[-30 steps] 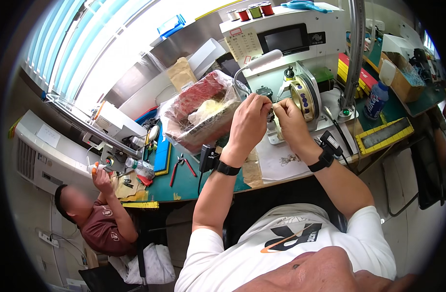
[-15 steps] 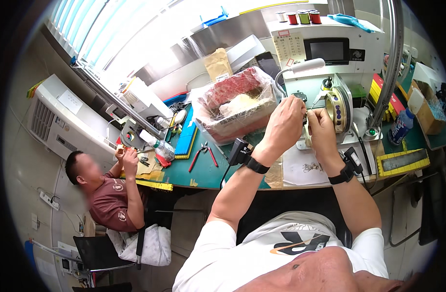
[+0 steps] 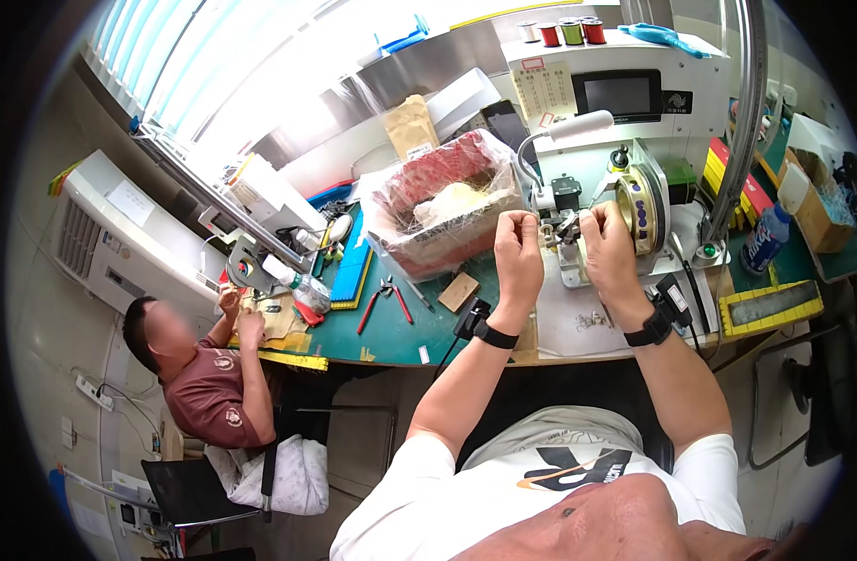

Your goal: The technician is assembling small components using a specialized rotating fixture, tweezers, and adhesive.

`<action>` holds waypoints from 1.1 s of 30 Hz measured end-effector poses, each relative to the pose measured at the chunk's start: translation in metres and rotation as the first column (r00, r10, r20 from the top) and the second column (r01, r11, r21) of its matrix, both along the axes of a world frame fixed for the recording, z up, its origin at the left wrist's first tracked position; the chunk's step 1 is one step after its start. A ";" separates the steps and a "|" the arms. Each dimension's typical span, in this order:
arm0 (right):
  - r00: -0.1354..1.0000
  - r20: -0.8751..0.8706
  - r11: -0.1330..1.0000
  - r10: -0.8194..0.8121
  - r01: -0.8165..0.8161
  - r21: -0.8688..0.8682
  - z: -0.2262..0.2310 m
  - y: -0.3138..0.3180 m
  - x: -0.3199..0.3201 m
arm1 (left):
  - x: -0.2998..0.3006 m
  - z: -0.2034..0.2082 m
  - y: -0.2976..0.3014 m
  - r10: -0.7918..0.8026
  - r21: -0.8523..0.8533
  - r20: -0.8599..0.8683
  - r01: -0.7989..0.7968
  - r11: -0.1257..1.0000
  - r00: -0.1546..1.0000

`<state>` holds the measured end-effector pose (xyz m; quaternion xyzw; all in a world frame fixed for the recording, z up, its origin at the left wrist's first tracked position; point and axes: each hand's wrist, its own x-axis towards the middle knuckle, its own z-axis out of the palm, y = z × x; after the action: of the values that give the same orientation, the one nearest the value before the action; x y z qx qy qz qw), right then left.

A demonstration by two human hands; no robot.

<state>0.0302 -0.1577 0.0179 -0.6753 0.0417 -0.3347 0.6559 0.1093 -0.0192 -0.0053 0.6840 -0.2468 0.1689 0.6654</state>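
In front of a white bench machine (image 3: 655, 154) with a round gold-faced wheel (image 3: 640, 213), both of my hands are raised and apart. My left hand (image 3: 519, 257) is closed, fingers pinched together, between the plastic-lined bin and the machine's small metal parts. My right hand (image 3: 608, 248) is pinched closed too, right beside the wheel's left side. Whatever either hand holds is too small or hidden to name. A small black and metal fixture (image 3: 566, 201) shows between and just beyond them. Below it, on a white sheet (image 3: 571, 313), lies a cluster of small metal pieces (image 3: 594, 321).
Left of my hands stands the plastic-lined bin (image 3: 412, 245). Red-handled pliers (image 3: 396, 297) and a small wooden block (image 3: 458, 292) lie on the green mat. A bottle (image 3: 767, 241) and a yellow-edged tray (image 3: 771, 306) are at right. A co-worker (image 3: 209, 374) sits at left.
My hands were close together at the fixture; now they are apart, the left one lowered and moved left. The wooden block and the fixture have come into sight. The co-worker's hands have shifted lower.
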 end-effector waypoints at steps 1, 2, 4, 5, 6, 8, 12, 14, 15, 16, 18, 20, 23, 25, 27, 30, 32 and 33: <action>1.000 0.011 1.000 0.007 -0.008 0.008 0.000 0.002 0.000 | 0.000 -0.011 0.000 -0.043 -0.030 -0.057 0.041 0.999 0.997; 1.000 0.010 1.000 0.014 -0.014 0.012 0.000 0.004 0.001 | 0.000 -0.022 0.000 -0.111 0.005 -0.031 0.111 0.994 0.993; 1.000 -0.006 1.000 0.000 0.000 0.014 0.002 0.001 -0.001 | -0.009 -0.019 0.001 -0.378 -0.155 -0.348 0.345 0.926 0.858; 1.000 -0.005 1.000 0.001 -0.001 0.027 0.002 -0.001 -0.001 | -0.012 -0.013 0.001 -0.501 -0.285 -0.458 0.412 0.865 0.735; 1.000 -0.020 1.000 0.000 0.000 0.015 0.002 -0.001 -0.002 | -0.012 -0.007 0.004 -0.528 -0.308 -0.493 0.428 0.849 0.692; 0.999 -0.036 1.000 -0.003 0.003 -0.005 0.004 0.000 -0.001 | -0.008 -0.006 0.011 -0.506 -0.242 -0.438 0.444 0.863 0.743; 0.998 -0.057 0.999 -0.020 0.018 -0.042 0.005 -0.001 0.000 | -0.006 -0.005 0.011 -0.496 -0.205 -0.407 0.452 0.868 0.767; 0.998 -0.063 0.998 -0.027 0.024 -0.058 0.005 -0.001 0.000 | -0.006 -0.005 0.012 -0.517 -0.199 -0.419 0.480 0.854 0.746; 0.997 -0.066 0.997 -0.034 0.030 -0.069 0.006 -0.001 -0.001 | -0.005 -0.006 0.014 -0.544 -0.225 -0.434 0.499 0.837 0.718; 0.997 -0.069 0.996 -0.040 0.035 -0.080 0.007 0.000 -0.001 | -0.004 -0.007 0.016 -0.570 -0.253 -0.447 0.514 0.820 0.689; 0.997 -0.067 0.995 -0.046 0.040 -0.089 0.007 -0.001 -0.002 | -0.007 -0.005 0.015 -0.611 -0.319 -0.473 0.522 0.791 0.635; 0.997 -0.057 0.996 -0.047 0.042 -0.084 0.005 -0.004 -0.003 | -0.015 0.003 0.010 -0.642 -0.397 -0.496 0.505 0.767 0.584; 0.997 -0.071 0.998 -0.024 0.020 -0.058 0.006 -0.003 -0.002 | -0.013 0.001 0.013 -0.620 -0.355 -0.521 0.512 0.782 0.586; 0.998 -0.065 0.998 -0.019 0.015 -0.061 0.010 0.000 -0.002 | -0.009 -0.004 0.014 -0.589 -0.321 -0.469 0.494 0.808 0.658; 0.998 -0.066 0.997 -0.024 0.020 -0.069 0.011 0.000 -0.002 | -0.007 -0.006 0.012 -0.567 -0.311 -0.439 0.474 0.824 0.697; 0.997 -0.075 0.997 -0.033 0.027 -0.077 0.010 -0.001 -0.002 | -0.005 -0.005 0.010 -0.558 -0.309 -0.436 0.465 0.830 0.706; 0.996 -0.082 0.998 -0.021 0.015 -0.067 0.012 -0.001 -0.003 | -0.002 -0.009 0.011 -0.563 -0.281 -0.436 0.488 0.826 0.702; 0.997 -0.078 0.998 -0.010 0.006 -0.058 0.012 -0.002 -0.004 | -0.004 -0.009 0.010 -0.576 -0.302 -0.451 0.491 0.817 0.681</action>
<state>0.0263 -0.1597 0.0298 -0.7063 0.0603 -0.3117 0.6327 0.1050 -0.0091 -0.0148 0.5465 -0.2310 -0.2068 0.7779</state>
